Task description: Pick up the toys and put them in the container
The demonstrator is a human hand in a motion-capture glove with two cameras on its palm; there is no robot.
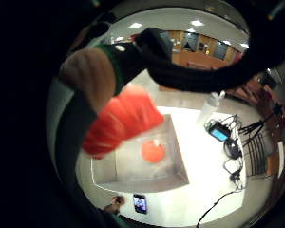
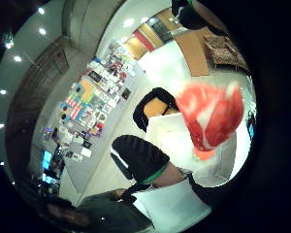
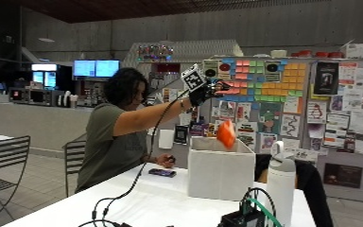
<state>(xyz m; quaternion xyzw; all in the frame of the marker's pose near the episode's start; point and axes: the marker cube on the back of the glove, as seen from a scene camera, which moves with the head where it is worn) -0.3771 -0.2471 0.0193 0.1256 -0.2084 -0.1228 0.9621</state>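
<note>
- Two orange toys are in evidence. One orange toy [image 3: 226,134] is in mid-air just above the rim of the container [image 3: 219,175], apart from the hand; it fills much of both palm views as a blurred orange shape with pale streaks [image 2: 211,116].
- One second toy, a round orange piece [image 1: 153,152], lies on the container floor, seen through the open top in the little finger side palm view.
- One container: a white, open-topped box standing on the white table [image 3: 150,203], at about 3 o'clock from the seated person.
- One gloved right hand [image 3: 202,92], raised high at about 11 o'clock from the container; the airborne toy is clear of it. Whether its fingers are spread or curled cannot be told.
- One bare left hand [image 3: 166,161] rests on the table beside one dark phone [image 3: 162,172].
- One white bottle [image 3: 281,182] stands at about 3 o'clock from the container, near one small screen device [image 1: 219,133] with cables.
</note>
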